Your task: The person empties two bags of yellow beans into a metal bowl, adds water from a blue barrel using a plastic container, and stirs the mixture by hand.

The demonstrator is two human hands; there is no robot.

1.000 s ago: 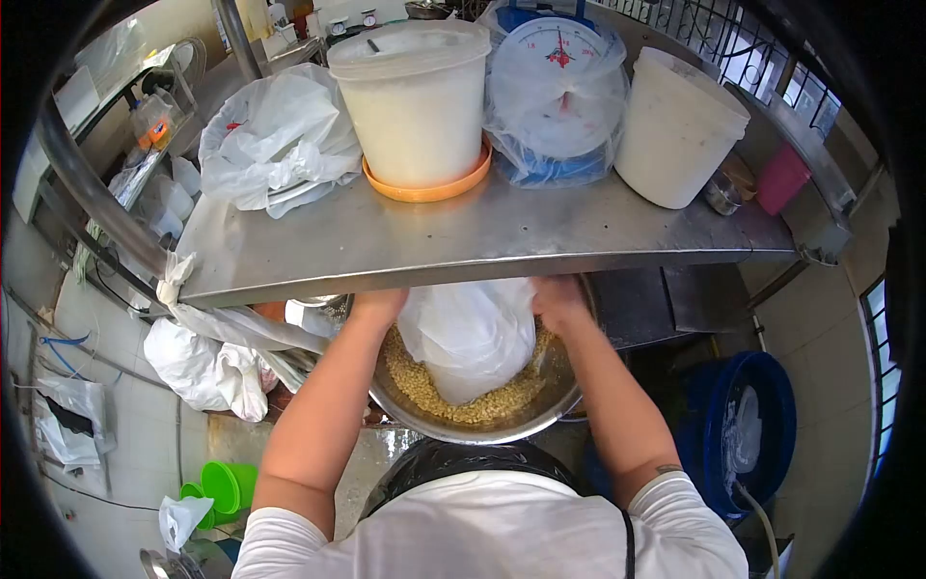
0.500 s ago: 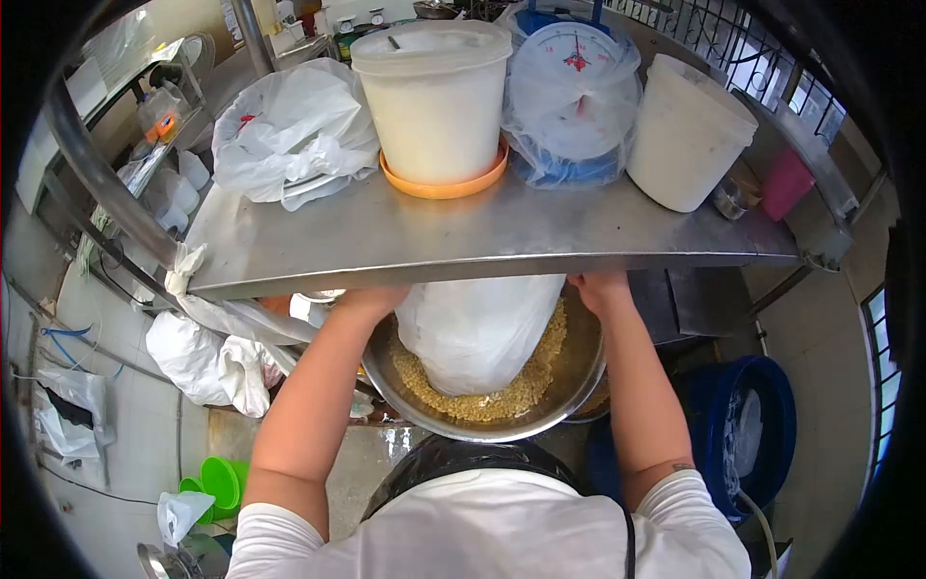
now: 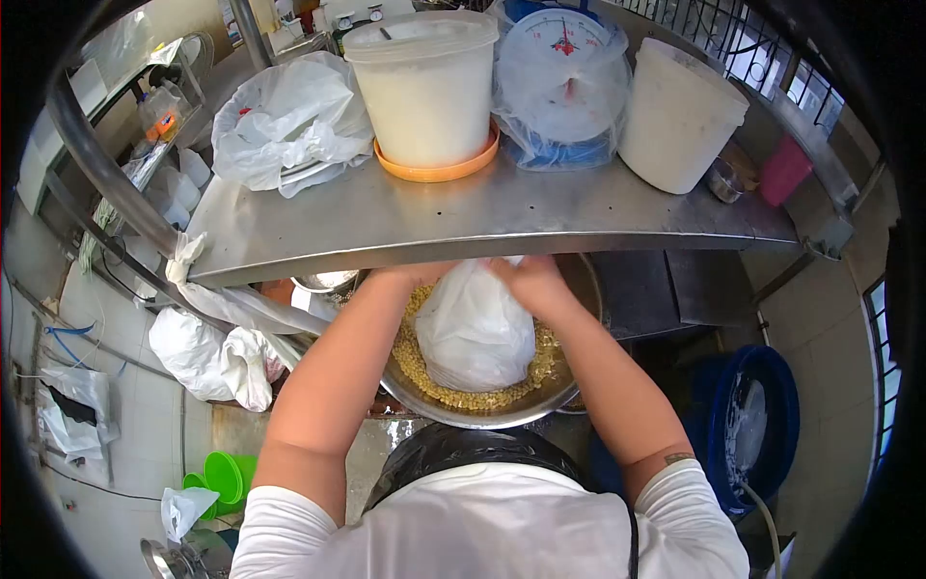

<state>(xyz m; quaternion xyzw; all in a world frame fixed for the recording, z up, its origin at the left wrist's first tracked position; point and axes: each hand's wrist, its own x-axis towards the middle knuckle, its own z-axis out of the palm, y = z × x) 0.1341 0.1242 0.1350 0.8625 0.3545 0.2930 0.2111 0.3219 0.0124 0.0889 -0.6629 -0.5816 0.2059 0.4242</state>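
Observation:
A white plastic bag [image 3: 477, 333], rounded and full-looking, sits in a wide steel bowl [image 3: 455, 417] on a bed of pale yellow kernels or beans [image 3: 545, 372]. My right hand [image 3: 531, 284] grips the bag at its upper right, fingers curled against the plastic. At the upper left of the bag is my left hand [image 3: 422, 274], its fingers hidden under the shelf edge. What fills the bag cannot be made out.
Above the bowl juts a steel shelf [image 3: 386, 232], its front edge covering part of my hands. On it stand a lidded white tub [image 3: 422, 96], a plastic-wrapped dial scale [image 3: 562, 87], a white bucket [image 3: 680, 116] and a bundled bag [image 3: 289, 121]. A blue barrel [image 3: 714, 434] is at right.
Both hands have come inward toward each other at the bag's top. The bag looks smaller and more gathered, and more kernels show around it. My view has shifted slightly.

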